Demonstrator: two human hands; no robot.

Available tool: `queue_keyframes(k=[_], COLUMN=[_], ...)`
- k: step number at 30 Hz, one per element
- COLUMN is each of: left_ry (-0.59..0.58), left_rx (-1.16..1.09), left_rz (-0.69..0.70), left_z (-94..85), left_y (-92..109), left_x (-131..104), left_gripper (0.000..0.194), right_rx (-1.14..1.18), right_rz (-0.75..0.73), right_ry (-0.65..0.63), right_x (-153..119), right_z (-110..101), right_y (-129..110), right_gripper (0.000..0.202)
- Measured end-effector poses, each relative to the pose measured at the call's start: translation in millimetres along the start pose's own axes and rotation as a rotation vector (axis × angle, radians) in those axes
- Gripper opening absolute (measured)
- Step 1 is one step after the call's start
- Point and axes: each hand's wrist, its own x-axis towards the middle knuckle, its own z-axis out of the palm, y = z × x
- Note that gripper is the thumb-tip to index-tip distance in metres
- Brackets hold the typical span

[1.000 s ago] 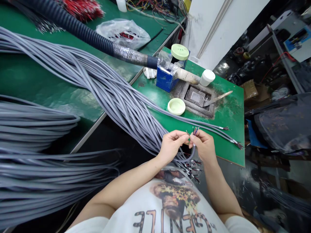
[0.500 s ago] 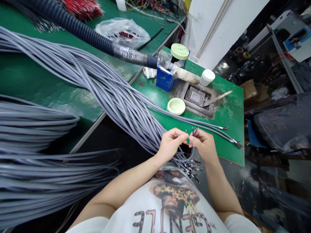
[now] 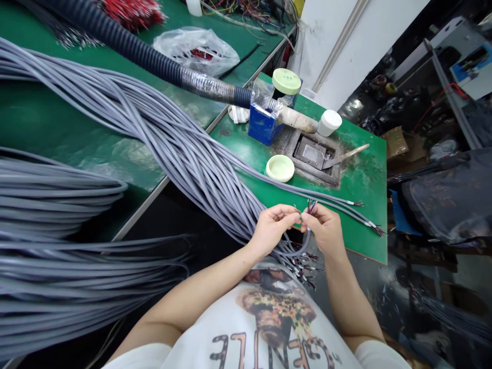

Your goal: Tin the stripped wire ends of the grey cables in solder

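My left hand [image 3: 274, 229] pinches a thin wire from the end of a grey cable. Close beside it on the right, my right hand [image 3: 325, 229] grips the same cable's end, with its coloured wires [image 3: 311, 206] fanning up above the fingers. The grey cable [image 3: 305, 246] curves down and left below my hands. A thick bundle of grey cables [image 3: 184, 148] runs from the upper left to my hands. Two cable ends with bared wires [image 3: 378, 229] lie on the green table [image 3: 361, 179] to the right.
A soldering pot [image 3: 310, 152] with a flat blade [image 3: 348, 155] across it is set into the table. Around it stand a pale green dish [image 3: 280, 168], a white cup [image 3: 329, 123] and a blue box [image 3: 261, 124] under a black hose [image 3: 142, 54]. More cables [image 3: 57, 200] hang at left.
The fingers of both hands have shifted slightly at the wire ends, and the coloured wires lean a little differently. The view has moved very slightly.
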Motion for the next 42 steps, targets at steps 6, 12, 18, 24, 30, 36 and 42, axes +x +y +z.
queue_keyframes(k=[6,12,18,24,30,36,42], left_ry=[0.028,0.096,0.07,0.111,0.229,0.168,0.151], left_rx=[-0.027,-0.083,-0.035,0.244,0.721,0.866,0.895], left_rz=[0.037,0.104,0.078,0.325,0.882,0.986,1.016], left_z=[1.0,4.0,-0.7,-20.6,-48.0,-55.8,-57.7], left_y=[-1.5,-9.8,-3.2,17.4,27.5,23.6,23.1], left_x=[-0.6,-0.5,5.2,10.0,22.9,30.1,29.5], left_gripper=[0.018,0.016,0.018,0.019,0.007,0.007,0.006], right_rx=[-0.007,-0.059,-0.134,-0.308,-0.576,-0.866,-1.106], right_rz=[-0.004,-0.012,-0.06,-0.109,-0.182,-0.214,-0.245], right_ry=[-0.009,-0.028,-0.023,-0.105,-0.174,-0.253,-0.354], right_x=[-0.6,2.2,18.2,60.4,110.1,143.1,157.8], right_z=[1.9,4.4,-1.6,-12.5,-8.4,5.6,18.0], right_y=[0.5,-4.5,-14.3,-38.4,-54.5,-60.9,-60.5], right_gripper=[0.015,0.016,0.02,0.021,0.019,0.012,0.01])
